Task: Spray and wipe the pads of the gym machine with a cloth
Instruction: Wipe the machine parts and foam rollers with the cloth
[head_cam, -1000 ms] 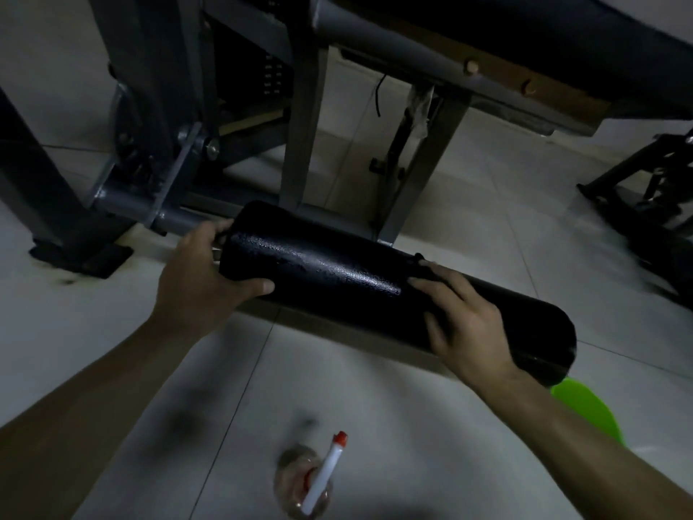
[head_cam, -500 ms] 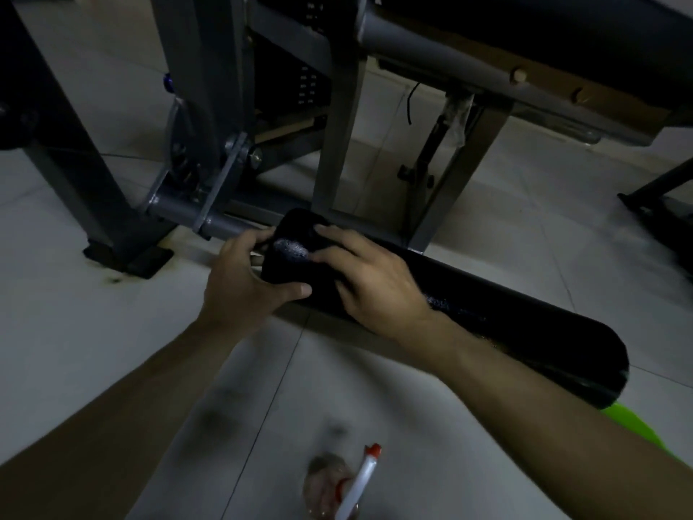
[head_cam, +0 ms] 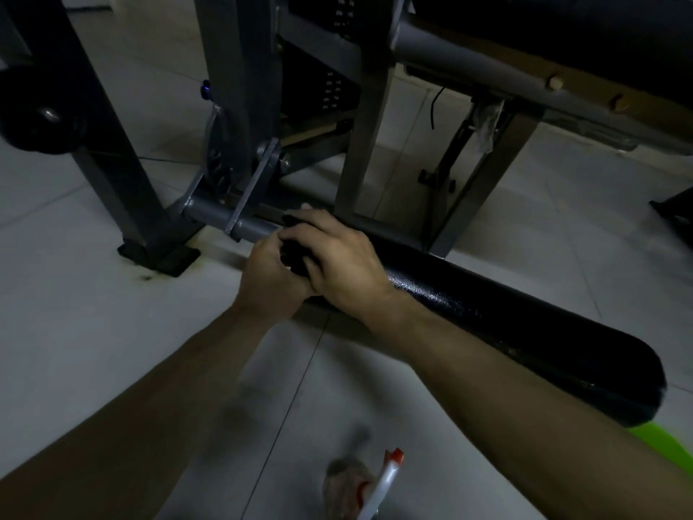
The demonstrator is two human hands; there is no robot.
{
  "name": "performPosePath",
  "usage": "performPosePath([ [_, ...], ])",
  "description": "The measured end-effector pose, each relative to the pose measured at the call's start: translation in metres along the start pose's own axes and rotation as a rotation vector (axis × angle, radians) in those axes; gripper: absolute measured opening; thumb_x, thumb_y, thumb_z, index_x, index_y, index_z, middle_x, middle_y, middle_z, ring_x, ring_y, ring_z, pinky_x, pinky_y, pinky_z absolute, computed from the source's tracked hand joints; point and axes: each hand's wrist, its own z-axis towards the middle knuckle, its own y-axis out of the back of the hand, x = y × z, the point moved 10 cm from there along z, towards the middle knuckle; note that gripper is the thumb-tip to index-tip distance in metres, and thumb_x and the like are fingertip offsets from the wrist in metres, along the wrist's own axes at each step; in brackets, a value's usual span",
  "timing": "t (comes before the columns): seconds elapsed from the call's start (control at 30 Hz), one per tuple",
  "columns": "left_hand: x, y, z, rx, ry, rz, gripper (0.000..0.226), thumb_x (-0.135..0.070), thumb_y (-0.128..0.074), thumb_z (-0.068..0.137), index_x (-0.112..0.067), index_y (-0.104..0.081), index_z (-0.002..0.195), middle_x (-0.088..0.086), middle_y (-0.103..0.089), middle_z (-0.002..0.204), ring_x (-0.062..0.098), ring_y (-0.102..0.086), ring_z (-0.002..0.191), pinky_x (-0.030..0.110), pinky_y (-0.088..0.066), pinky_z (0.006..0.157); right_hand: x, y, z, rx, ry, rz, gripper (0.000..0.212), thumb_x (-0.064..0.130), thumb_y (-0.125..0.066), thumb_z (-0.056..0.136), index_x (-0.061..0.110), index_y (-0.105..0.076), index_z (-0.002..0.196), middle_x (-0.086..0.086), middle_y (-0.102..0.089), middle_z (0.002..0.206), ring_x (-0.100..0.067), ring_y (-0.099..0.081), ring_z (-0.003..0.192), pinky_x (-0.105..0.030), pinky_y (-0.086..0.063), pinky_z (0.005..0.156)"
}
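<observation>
A long black roller pad (head_cam: pixel 487 313) of the gym machine lies low over the tiled floor, running from centre to lower right. My left hand (head_cam: pixel 266 279) grips its left end from the near side, by the grey axle (head_cam: pixel 232 223). My right hand (head_cam: pixel 337 257) lies over the top of that same end, fingers bent round it and touching the left hand. A dark patch shows between the two hands; I cannot tell if it is a cloth or the pad. A spray bottle (head_cam: pixel 378 482) with a white, red-tipped nozzle stands on the floor at the bottom edge.
The machine's grey steel frame (head_cam: pixel 243 88) and legs (head_cam: pixel 360 144) rise just behind the pad. A black upholstered bench (head_cam: pixel 562 35) spans the top right. A black knob (head_cam: pixel 41 114) is at far left. Something bright green (head_cam: pixel 663 444) pokes out under the pad's right end.
My right hand has slid left along the pad from its middle to the left end, meeting my left hand. The view has shifted closer and leftward.
</observation>
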Motion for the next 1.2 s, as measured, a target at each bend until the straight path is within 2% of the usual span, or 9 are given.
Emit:
performPosePath([
  [0.2,0.015,0.003,0.0,-0.039,0.099,-0.004,0.085,-0.04,-0.094,0.041,-0.038,-0.061,0.119,-0.001,-0.063,0.126,0.006,-0.068,0.102,0.028,-0.059,0.088,-0.047,0.051,-0.077,0.081,0.0,-0.168,0.046,-0.002,-0.064,0.081,0.015,-0.071,0.123,-0.004,-0.056,0.15,-0.025,-0.056,0.136,-0.042,-0.054,0.103],
  [0.33,0.012,0.002,0.001,-0.028,0.112,0.011,0.086,-0.038,-0.095,0.042,-0.036,-0.063,0.122,0.0,-0.064,0.125,0.007,-0.068,0.103,0.029,-0.059,0.092,-0.066,0.072,-0.105,-0.091,-0.164,-0.155,0.05,-0.002,-0.067,0.078,0.018,-0.071,0.123,0.0,-0.058,0.147,-0.023,-0.062,0.128,-0.044,-0.058,0.095],
  [0.47,-0.002,-0.001,0.001,0.022,0.052,0.071,0.073,-0.014,-0.097,0.061,-0.031,-0.061,0.122,-0.014,-0.066,0.111,-0.01,-0.064,0.095,0.01,-0.052,0.078,-0.03,0.025,-0.065,-0.143,-0.161,-0.07,0.049,-0.002,-0.064,0.075,0.01,-0.071,0.122,-0.013,-0.057,0.147,-0.033,-0.058,0.134,-0.046,-0.053,0.105],
  [0.53,-0.014,-0.002,-0.003,0.022,-0.017,0.148,0.062,-0.02,-0.092,0.066,-0.03,-0.065,0.12,-0.012,-0.067,0.106,-0.004,-0.066,0.095,0.022,-0.057,0.078,-0.021,0.011,-0.045,-0.116,-0.129,-0.046,0.046,-0.002,-0.067,0.08,0.009,-0.071,0.124,-0.015,-0.056,0.148,-0.036,-0.056,0.135,-0.049,-0.053,0.106],
  [0.7,-0.05,-0.019,-0.025,-0.09,-0.149,0.668,0.099,-0.054,-0.08,0.063,-0.023,-0.046,0.151,0.013,-0.034,0.162,0.038,-0.039,0.141,0.057,-0.038,0.111,-0.047,0.046,-0.1,-0.051,-0.066,-0.176,0.045,0.005,-0.05,0.09,0.01,-0.068,0.131,-0.013,-0.053,0.152,-0.032,-0.05,0.141,-0.05,-0.043,0.115],
  [0.83,-0.083,-0.081,-0.038,0.131,-0.41,0.83,0.101,-0.059,-0.083,0.065,-0.022,-0.045,0.152,0.002,-0.035,0.164,0.029,-0.03,0.149,0.05,-0.025,0.116,-0.09,0.096,-0.193,-0.119,-0.2,-0.259,0.056,-0.009,-0.057,0.081,0.009,-0.068,0.133,-0.011,-0.049,0.156,-0.026,-0.046,0.146,-0.051,-0.042,0.117],
  [1.0,-0.079,-0.133,-0.045,0.26,-0.459,0.963,0.119,-0.065,-0.088,0.053,-0.023,-0.042,0.155,0.002,-0.038,0.162,0.031,-0.029,0.15,0.051,-0.018,0.124,-0.128,0.142,-0.284,-0.313,-0.466,-0.272,0.058,-0.017,-0.06,0.08,0.009,-0.069,0.131,-0.007,-0.051,0.154,-0.025,-0.047,0.145,-0.058,-0.044,0.112],
  [1.1,-0.078,-0.136,-0.044,0.221,-0.468,0.979,0.115,-0.06,-0.091,0.05,-0.023,-0.049,0.15,0.002,-0.046,0.157,0.033,-0.035,0.147,0.052,-0.023,0.122,-0.116,0.122,-0.258,-0.392,-0.503,-0.194,0.059,-0.019,-0.063,0.076,0.008,-0.071,0.127,-0.011,-0.055,0.149,-0.027,-0.048,0.144,-0.049,-0.042,0.117],
  [1.2,-0.08,-0.136,-0.044,0.209,-0.479,1.014,0.113,-0.058,-0.092,0.051,-0.023,-0.049,0.15,0.002,-0.048,0.156,0.033,-0.036,0.147,0.053,-0.025,0.121,-0.087,0.085,-0.189,-0.323,-0.419,-0.101,0.044,0.003,-0.058,0.084,0.009,-0.071,0.126,-0.014,-0.057,0.145,-0.03,-0.05,0.141,-0.04,-0.043,0.116],
])
